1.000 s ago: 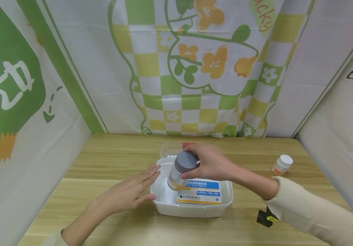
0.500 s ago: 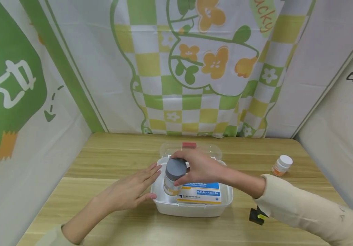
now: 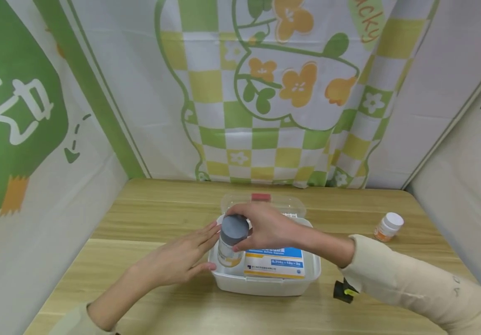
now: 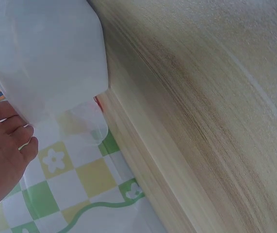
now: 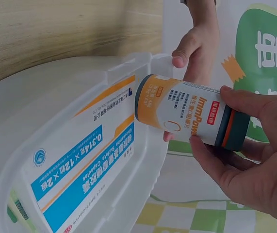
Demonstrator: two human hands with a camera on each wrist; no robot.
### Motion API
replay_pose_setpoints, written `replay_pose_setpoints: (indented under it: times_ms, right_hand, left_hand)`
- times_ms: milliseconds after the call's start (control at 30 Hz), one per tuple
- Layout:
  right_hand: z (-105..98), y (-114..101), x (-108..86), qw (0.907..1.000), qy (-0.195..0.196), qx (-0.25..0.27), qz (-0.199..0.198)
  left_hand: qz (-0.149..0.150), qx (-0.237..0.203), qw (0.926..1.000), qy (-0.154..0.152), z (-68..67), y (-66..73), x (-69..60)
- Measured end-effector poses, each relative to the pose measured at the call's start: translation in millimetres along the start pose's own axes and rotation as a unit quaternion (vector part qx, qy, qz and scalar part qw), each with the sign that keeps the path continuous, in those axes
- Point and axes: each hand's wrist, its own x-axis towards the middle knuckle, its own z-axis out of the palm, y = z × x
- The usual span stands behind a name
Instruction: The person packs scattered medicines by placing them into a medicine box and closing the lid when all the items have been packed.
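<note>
My right hand [image 3: 271, 228] grips a supplement bottle [image 5: 182, 107] by its dark grey cap, thumb and fingers around it. The bottle, with an orange and white label, is over the left part of a white plastic box [image 3: 261, 287], slightly tilted. Whether its base touches the box floor is hard to tell. Inside the box, on the right, lies a blue, white and orange capsule carton [image 3: 275, 266]. My left hand [image 3: 177, 260] rests against the box's left rim with fingers extended. In the left wrist view its fingertips touch the box wall [image 4: 51, 58].
A small white-capped bottle [image 3: 389, 227] with an orange label stands at the table's right side. The box's clear lid [image 3: 292, 204] with a red latch [image 3: 261, 197] lies folded back behind it. A black object [image 3: 342, 291] sits near the right sleeve. A patterned curtain [image 3: 265, 153] hangs behind the table.
My right hand has moved the supplement bottle left and slightly lower, from above the carton to beside it at the box's left part. My left hand has stayed at the rim.
</note>
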Motion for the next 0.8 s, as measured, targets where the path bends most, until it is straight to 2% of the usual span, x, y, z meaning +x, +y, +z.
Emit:
replay_pose_setpoints:
  times_ms: [367, 567, 800]
  right_hand:
    - [12, 0, 7.9, 0.9971, -0.065, -0.037, 0.014]
    - [14, -3, 15.5, 0.9931, -0.098, -0.064, -0.008]
    - [25, -2, 22.7, 0.9886, -0.118, -0.094, 0.001]
  left_hand:
    - [0.003, -0.003, 1.0000, 0.003, 0.1, 0.4, -1.6]
    - [-0.008, -0.015, 0.9999, 0.000, 0.8, 1.1, -1.9]
    - [-0.009, -0.019, 0.9998, 0.001, 1.5, 0.8, -1.9]
